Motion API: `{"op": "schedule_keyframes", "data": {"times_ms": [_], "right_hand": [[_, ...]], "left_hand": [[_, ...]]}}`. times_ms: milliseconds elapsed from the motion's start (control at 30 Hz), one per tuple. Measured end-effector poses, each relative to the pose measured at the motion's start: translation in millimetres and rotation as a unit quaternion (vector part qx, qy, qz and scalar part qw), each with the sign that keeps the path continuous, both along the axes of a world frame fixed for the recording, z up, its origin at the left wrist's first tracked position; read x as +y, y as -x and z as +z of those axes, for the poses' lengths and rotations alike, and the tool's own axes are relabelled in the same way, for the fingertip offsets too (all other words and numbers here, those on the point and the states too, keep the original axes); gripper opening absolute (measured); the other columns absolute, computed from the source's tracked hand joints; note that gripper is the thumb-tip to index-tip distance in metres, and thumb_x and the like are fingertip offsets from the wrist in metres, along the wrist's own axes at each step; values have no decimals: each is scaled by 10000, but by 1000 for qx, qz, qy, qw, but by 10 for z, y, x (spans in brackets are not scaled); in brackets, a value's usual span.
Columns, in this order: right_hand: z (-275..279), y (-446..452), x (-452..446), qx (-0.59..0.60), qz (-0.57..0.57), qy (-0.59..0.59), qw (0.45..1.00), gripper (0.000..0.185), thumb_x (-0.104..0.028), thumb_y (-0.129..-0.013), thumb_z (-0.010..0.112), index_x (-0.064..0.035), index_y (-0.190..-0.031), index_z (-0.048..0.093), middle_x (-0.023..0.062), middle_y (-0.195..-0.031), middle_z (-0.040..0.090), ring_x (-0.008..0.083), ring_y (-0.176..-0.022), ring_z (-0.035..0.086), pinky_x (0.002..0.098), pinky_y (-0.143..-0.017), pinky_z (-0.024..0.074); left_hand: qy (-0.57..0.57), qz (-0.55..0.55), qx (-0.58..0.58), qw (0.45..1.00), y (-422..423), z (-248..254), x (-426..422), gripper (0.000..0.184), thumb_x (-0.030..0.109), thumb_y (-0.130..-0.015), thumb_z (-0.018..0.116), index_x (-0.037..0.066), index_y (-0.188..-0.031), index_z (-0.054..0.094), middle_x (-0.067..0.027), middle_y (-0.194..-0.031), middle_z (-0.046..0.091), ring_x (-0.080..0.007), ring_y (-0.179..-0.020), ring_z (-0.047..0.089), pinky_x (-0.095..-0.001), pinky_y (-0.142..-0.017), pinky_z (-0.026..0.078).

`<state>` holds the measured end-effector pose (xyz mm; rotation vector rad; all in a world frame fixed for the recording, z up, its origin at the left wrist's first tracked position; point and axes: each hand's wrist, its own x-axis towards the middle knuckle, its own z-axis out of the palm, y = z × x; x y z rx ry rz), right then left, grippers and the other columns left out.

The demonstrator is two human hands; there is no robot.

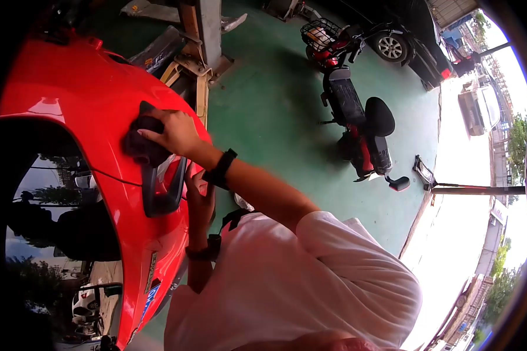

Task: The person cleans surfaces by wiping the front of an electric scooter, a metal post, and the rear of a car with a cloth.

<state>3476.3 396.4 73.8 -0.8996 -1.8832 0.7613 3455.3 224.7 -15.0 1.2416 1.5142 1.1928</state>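
Note:
A dark cloth (139,143) is bunched under my right hand (178,131), whose fingers are closed over it. The cloth presses against the glossy red car body (99,88), just above a lamp with a black U-shaped surround (163,205). My left hand (199,196) is lower, at the car's edge beside that lamp, fingers stretched out and apart; part of it is behind the right forearm. A black band circles each wrist. Left of the hands, the dark car window (70,205) reflects the surroundings.
A steel lift post (209,35) stands on the green floor (263,117) beyond the car. An electric scooter (357,117) with a front basket is parked to the right, and a black car (404,41) is behind it. Bright daylight comes in at the far right.

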Motion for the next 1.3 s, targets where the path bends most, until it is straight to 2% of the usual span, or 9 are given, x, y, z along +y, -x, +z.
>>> {"op": "schedule_keyframes", "data": {"times_ms": [267,400,600,700,867,1000,1133,1200,1300], "right_hand": [[-321,-23,922,-63,-34,60,996,441,-461,-861,711,-164,-1183,665,170,-904,725,379,-849,700,479,-732,561],[-804,-626,1187,-280,103,72,952,462,-500,-852,709,-197,-1198,664,147,-938,736,365,-860,711,468,-749,571],[-713,-1587,1767,-94,312,123,937,479,-461,-851,718,-146,-1206,657,167,-1020,722,364,-933,702,452,-835,555],[-555,-2139,2188,-8,327,153,933,550,-429,-872,722,-91,-1286,596,174,-1084,708,362,-993,689,419,-886,542],[-530,-3237,2928,29,213,163,963,682,-244,-851,781,-80,-1422,445,223,-1089,690,374,-1021,687,423,-918,541],[-728,-4125,3412,12,105,248,963,744,-168,-824,807,-57,-1438,403,213,-1082,695,366,-1017,696,423,-913,549],[-1002,-4756,3660,-15,-52,247,968,667,-164,-818,800,-30,-1363,439,230,-1015,694,394,-929,699,436,-829,556],[-1017,-5018,3762,-7,-112,277,954,631,-154,-805,796,-22,-1320,456,257,-997,690,427,-918,691,460,-802,557],[-960,-5239,3862,-44,-206,270,939,580,-184,-783,789,-10,-1234,469,277,-913,666,460,-848,667,489,-717,520]], "left_hand": [[6,94,-8,996,-14,306,606,720,177,-965,647,52,-1544,237,-212,-1360,556,-289,-1155,590,-419,-1018,455],[43,123,10,991,-116,145,854,755,193,-950,668,55,-1548,229,-212,-1389,530,-301,-1149,589,-422,-1030,447],[4,114,252,961,-523,-374,1770,795,194,-883,758,11,-1498,289,-208,-1384,500,-332,-1177,567,-402,-1007,468],[-1,28,30,999,-886,-318,2617,779,138,-836,794,-1,-1438,319,-204,-1296,537,-305,-1173,585,-401,-956,509],[-65,30,91,993,-1676,-71,3813,801,-6,-840,721,28,-1502,270,-215,-1305,562,-291,-1161,596,-398,-973,506],[-3,-50,58,997,-2128,131,4638,704,-38,-896,607,92,-1520,307,-189,-1435,490,-177,-687,659,-260,-550,547],[-3,-220,28,975,-2603,-127,5485,611,35,-960,581,98,-1523,350,-125,-1164,663,-145,-794,662,-254,-595,553],[-1,-258,-30,966,-2963,-223,5826,659,74,-992,574,95,-1568,255,-134,-1221,635,-146,-947,649,-249,-679,557],[-21,-379,-118,917,-3356,-480,6417,849,313,-982,657,75,-1595,120,-156,-1406,497,-213,-1233,530,-326,-1013,464]]}}
